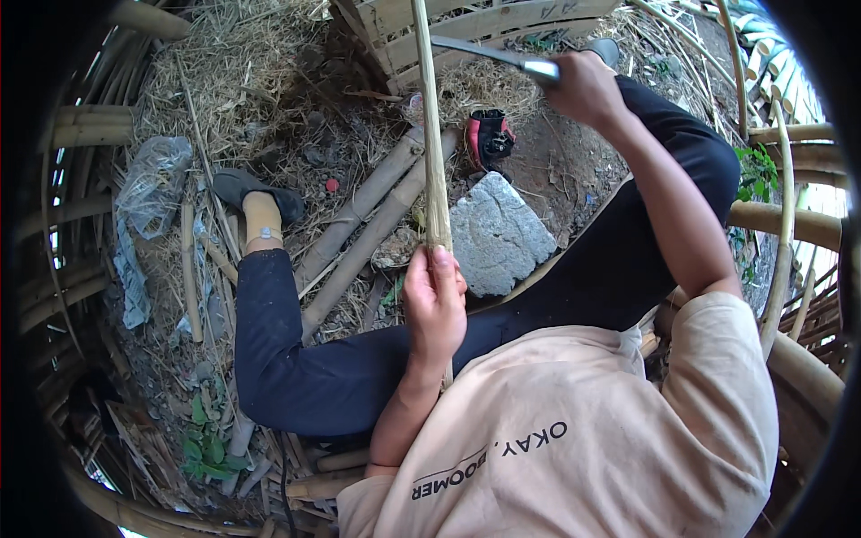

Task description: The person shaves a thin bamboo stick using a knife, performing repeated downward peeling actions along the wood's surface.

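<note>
My left hand (435, 300) is closed round a long, pale split-bamboo strip (432, 152), its thumb lying along the strip. The strip runs up past the top of the picture, and its lower end passes behind my wrist toward my shirt. Raised at the upper right, my right hand (587, 90) grips a long-bladed knife (480, 51); its handle is hidden in my fist. The blade reaches left toward the strip, and a gap shows between them. Beneath and right of the strip lies a flat grey stone block (500, 233), between my legs.
Two bamboo poles (368, 229) lie left of the stone. Beyond it are a red and black object (489, 139) and a slatted wooden crate (484, 31). Plastic (154, 184) and straw litter the ground. Bamboo railings (789, 224) curve round the sides; cut bamboo (776, 58) is piled upper right.
</note>
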Available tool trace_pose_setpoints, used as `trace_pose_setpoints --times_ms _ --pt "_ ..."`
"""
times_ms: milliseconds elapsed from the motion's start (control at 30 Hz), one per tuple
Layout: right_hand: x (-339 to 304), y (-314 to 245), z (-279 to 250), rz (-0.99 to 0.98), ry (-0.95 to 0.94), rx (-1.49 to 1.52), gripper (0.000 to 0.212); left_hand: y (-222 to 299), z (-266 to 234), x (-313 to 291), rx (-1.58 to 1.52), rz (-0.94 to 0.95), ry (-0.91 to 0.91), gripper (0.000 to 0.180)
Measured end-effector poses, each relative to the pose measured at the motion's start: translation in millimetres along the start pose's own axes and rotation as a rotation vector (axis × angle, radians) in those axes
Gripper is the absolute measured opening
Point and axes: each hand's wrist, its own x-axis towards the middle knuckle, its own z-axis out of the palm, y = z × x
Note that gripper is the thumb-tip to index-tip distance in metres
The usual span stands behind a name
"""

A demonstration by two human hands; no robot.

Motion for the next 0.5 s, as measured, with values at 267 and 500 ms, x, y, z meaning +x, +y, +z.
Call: trace_pose_setpoints --times_ms 267,500 --pt "-27.7 -43.6 12.3 -0.167 -0.186 0.318 0.019 -0.7 -15.4 14.6 -0.202 -0.127 -0.04 0.032" --pt "-41.9 -54.7 30.1 -0.385 -0.295 0.2 0.012 -2.0 -12.0 16.0 -0.139 -0.132 -0.061 0.035"
